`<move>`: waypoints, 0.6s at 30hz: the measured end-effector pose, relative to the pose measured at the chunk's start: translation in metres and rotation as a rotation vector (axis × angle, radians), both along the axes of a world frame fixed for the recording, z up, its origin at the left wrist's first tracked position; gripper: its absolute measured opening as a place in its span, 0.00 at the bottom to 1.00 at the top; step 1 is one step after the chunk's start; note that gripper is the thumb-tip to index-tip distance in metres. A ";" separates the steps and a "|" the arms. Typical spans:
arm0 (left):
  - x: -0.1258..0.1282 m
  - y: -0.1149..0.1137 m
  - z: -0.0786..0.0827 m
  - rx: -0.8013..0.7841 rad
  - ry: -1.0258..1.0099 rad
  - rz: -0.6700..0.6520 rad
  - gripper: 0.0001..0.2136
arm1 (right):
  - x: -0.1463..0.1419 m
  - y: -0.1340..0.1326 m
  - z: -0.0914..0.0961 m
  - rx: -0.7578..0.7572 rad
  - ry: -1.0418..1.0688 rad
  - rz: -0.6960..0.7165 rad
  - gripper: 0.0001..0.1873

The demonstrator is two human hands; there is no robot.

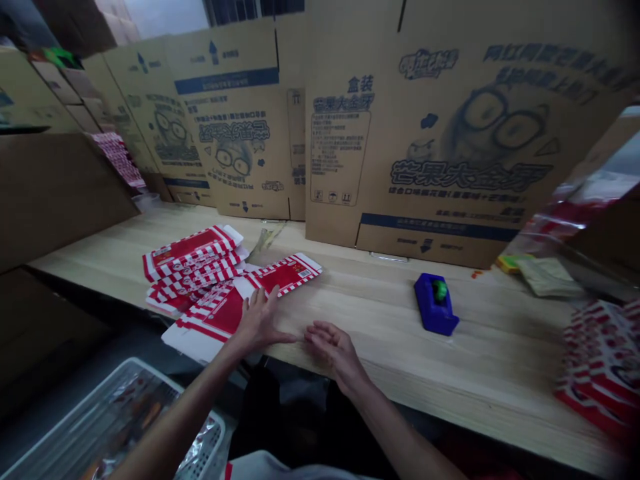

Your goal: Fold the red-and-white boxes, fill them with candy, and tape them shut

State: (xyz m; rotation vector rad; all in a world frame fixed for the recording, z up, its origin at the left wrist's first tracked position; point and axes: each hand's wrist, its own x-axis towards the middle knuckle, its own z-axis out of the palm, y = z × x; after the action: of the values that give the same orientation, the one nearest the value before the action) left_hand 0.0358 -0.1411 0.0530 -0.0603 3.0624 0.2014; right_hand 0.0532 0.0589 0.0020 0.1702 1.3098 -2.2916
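My left hand [261,319] reaches over the near right side of a pile of flattened red-and-white striped cartons [193,263]. Its fingers are spread, with the tips by a flat carton [287,273] that points to the right. Whether they press on it I cannot tell. Beneath that arm, another flat carton [220,317] with a white flap lies at the table's front edge. My right hand [334,347] hovers at the same edge, fingers loosely curved and apart, holding nothing visible. Both thumbs point toward each other.
A blue tape dispenser [434,303] with a green core stands right of centre on the wooden table [360,313]. Large printed cardboard boxes [400,133] wall off the back. Striped boxes [603,367] stand at the far right. A white plastic basket [135,363] with wrapped packets sits below left.
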 end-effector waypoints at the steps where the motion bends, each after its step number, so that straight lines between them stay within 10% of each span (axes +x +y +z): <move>1: -0.010 -0.002 0.000 -0.020 0.019 0.001 0.56 | 0.000 0.004 -0.006 0.013 -0.012 -0.006 0.30; 11: -0.151 -0.003 -0.009 -0.147 -0.360 -0.015 0.67 | 0.013 0.024 -0.013 0.084 0.027 0.062 0.20; 18: -0.172 -0.016 -0.026 -0.122 -0.452 0.040 0.67 | 0.017 0.034 -0.020 0.095 -0.029 0.070 0.19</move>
State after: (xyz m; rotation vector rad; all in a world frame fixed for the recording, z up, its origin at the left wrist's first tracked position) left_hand -0.1358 -0.1574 0.0266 -0.1505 2.6204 -0.0010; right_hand 0.0703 0.0925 -0.0178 0.1853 1.3883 -2.1625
